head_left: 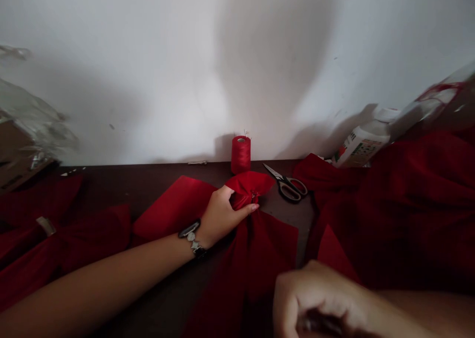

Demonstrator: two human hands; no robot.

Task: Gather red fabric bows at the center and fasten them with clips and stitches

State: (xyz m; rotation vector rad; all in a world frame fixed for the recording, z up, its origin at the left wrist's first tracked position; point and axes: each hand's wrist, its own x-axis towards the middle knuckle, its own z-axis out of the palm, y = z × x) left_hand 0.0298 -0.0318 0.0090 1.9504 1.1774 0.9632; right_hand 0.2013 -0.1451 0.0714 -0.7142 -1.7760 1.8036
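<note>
My left hand (222, 212) pinches the gathered middle of a red fabric bow (270, 244), thumb in front and fingers behind. Small stitches or a pin show at the gather beside the thumb. Two wide tails of the bow spread down toward me over the dark table. Low in the view, my right hand (315, 296) is curled closed, away from the bow. Something dark shows inside its fingers, too shaded to name. Just behind the bow stands a spool of red thread (241, 154) with pins or needles stuck in its top.
Scissors (287, 183) with dark handles lie right of the spool. A white bottle (365, 139) leans at the back right near heaped red fabric (419, 209). Another red bow (89, 231) lies at left, below a cardboard box (18, 155) and clear plastic. A white wall (148, 71) closes the back.
</note>
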